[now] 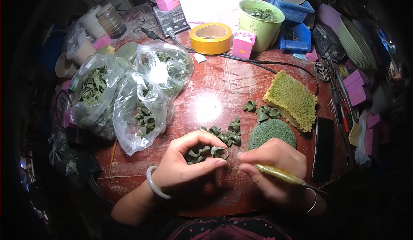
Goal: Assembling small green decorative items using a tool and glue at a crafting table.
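Note:
My left hand (178,158) pinches a dark green ring (214,152) between thumb and forefinger, its hoop facing right. In my right hand (284,160) is a pen-like tool with a yellow handle (280,174) and a cord at its back end; the fingers hide its tip. A small gap separates the two hands. Beyond and below the left fingers lies a loose pile of similar green rings (232,136). A few more rings (266,112) sit against a round green scrubby pad (272,132), just beyond my right hand.
Clear plastic bags of green pieces (122,96) fill the left side. A yellow sponge (292,99) and a black bar (322,149) lie right. At the back stand orange tape (211,48), a light green bucket (258,38), blue bins (296,44) and a control box (171,20); black cords (254,62) cross there.

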### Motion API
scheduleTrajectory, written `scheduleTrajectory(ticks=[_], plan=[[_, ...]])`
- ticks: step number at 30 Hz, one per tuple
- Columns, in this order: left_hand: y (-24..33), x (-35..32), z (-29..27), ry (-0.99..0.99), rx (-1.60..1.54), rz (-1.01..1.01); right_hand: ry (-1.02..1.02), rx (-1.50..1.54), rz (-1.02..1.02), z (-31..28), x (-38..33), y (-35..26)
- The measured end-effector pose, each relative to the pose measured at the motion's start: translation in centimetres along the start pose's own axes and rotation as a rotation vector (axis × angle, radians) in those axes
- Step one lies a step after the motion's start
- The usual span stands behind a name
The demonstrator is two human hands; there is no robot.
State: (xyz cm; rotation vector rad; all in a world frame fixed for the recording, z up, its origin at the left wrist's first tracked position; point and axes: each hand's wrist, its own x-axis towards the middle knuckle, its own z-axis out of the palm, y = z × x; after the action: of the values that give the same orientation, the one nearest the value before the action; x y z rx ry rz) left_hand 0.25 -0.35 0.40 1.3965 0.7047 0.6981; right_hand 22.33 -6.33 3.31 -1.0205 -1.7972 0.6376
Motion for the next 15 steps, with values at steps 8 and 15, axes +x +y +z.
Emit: scheduleTrajectory(ticks=[8,15], plan=[[-0.1,-0.2,-0.1,0.037,-0.194,-0.078,0.052,-0.024,0.028,0.0,0.1,-0.2],[0.5,-0.2,0.0,0.015,-0.372,-0.263,0.064,0.022,-0.034,0.4,-0.3,0.2]])
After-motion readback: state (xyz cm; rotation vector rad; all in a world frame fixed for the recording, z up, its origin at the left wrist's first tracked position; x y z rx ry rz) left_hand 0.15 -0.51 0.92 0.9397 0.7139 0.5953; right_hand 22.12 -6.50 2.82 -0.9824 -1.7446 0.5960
